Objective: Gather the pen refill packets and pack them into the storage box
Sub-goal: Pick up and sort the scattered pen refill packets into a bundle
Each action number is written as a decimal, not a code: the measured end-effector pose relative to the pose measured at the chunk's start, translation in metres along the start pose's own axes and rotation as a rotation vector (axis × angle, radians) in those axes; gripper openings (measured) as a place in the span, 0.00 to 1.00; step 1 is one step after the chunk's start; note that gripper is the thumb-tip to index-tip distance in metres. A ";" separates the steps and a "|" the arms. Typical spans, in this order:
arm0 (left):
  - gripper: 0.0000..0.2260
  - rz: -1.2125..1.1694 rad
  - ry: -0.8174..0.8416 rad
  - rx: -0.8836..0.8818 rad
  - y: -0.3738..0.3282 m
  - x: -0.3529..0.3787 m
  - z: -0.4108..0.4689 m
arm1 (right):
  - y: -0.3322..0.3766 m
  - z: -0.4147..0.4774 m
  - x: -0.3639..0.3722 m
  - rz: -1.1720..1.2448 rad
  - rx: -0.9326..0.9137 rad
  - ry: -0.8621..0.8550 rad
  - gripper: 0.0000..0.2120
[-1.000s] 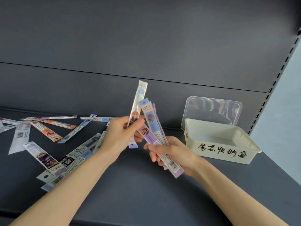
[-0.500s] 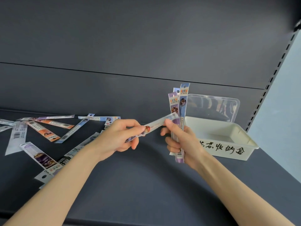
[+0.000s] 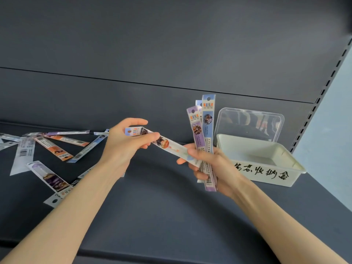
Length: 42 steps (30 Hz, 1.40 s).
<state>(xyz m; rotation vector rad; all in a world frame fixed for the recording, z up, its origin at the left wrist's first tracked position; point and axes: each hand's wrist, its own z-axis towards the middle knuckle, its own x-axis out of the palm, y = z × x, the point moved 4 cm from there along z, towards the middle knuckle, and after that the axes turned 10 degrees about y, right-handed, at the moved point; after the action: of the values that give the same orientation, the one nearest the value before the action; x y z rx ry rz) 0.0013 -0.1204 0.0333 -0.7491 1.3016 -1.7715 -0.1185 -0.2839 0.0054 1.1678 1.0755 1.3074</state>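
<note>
Fingers [image 3: 152,137] of the left hand [image 3: 123,145] pinch one packet [image 3: 167,145], its far end touching the right hand [image 3: 215,164], which grips an upright bundle [image 3: 205,134]. Just right sits the open box [image 3: 266,168]; loose packets [image 3: 53,147] lie scattered left on the shelf [image 3: 162,216].

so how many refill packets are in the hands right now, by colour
purple packet: 1
blue packets: 2, one mostly hidden behind the others
white packet, held between the left hand and the right hand: 1
total: 4 visible; more could be hidden in the bundle
</note>
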 end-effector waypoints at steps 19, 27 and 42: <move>0.09 0.080 0.561 0.132 -0.028 0.074 0.001 | -0.005 0.023 0.021 -0.190 -0.056 0.090 0.08; 0.10 0.154 0.540 0.071 -0.020 0.061 0.010 | -0.008 0.036 0.034 -0.217 0.003 0.154 0.05; 0.16 0.245 0.428 0.011 0.008 -0.023 0.105 | -0.025 0.115 0.056 -0.160 0.087 -0.041 0.09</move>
<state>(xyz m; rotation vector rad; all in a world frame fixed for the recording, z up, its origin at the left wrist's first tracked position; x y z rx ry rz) 0.1013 -0.1526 0.0564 -0.1907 1.5819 -1.7901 -0.0013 -0.2281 -0.0009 1.1426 1.1808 1.1180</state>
